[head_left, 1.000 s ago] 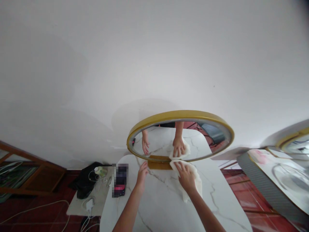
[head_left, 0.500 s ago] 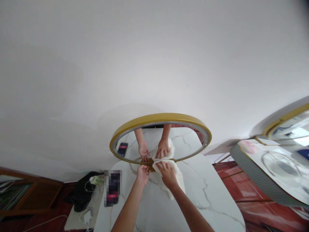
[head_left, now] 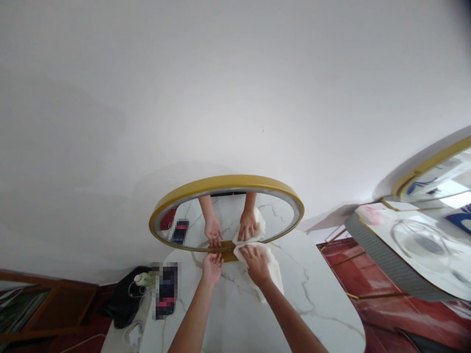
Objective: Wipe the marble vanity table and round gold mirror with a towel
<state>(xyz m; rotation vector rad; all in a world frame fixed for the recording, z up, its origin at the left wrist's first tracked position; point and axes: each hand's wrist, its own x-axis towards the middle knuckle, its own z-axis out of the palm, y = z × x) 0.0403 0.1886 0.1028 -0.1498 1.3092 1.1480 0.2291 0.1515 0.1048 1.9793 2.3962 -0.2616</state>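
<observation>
A round mirror (head_left: 230, 214) in a gold frame stands on a white marble-patterned table (head_left: 312, 294). Below its lower rim lies a flat gold base (head_left: 228, 255), partly covered. My right hand (head_left: 257, 267) holds a crumpled white cloth (head_left: 273, 272), pressing it against the tabletop and the right part of the base with spread fingers. My left hand (head_left: 212, 267) is turned palm up at the left end of the base. Its fingers are loosely extended and slightly bent, with nothing visible in them. Both hands and the cloth are reflected in the mirror.
Left of my arm a dark, pixelated phone-like object (head_left: 166, 291) lies on the table. Beyond it are a black bag (head_left: 123, 299) and a pale bottle (head_left: 143, 279) with cables. At right stand another white table (head_left: 382, 225) and a second gold-framed mirror (head_left: 437, 169).
My view has shifted, so the mirror appears farther left. The right hand and cloth have slid slightly right, baring more of the gold base. The left hand's fingers have opened a little.
</observation>
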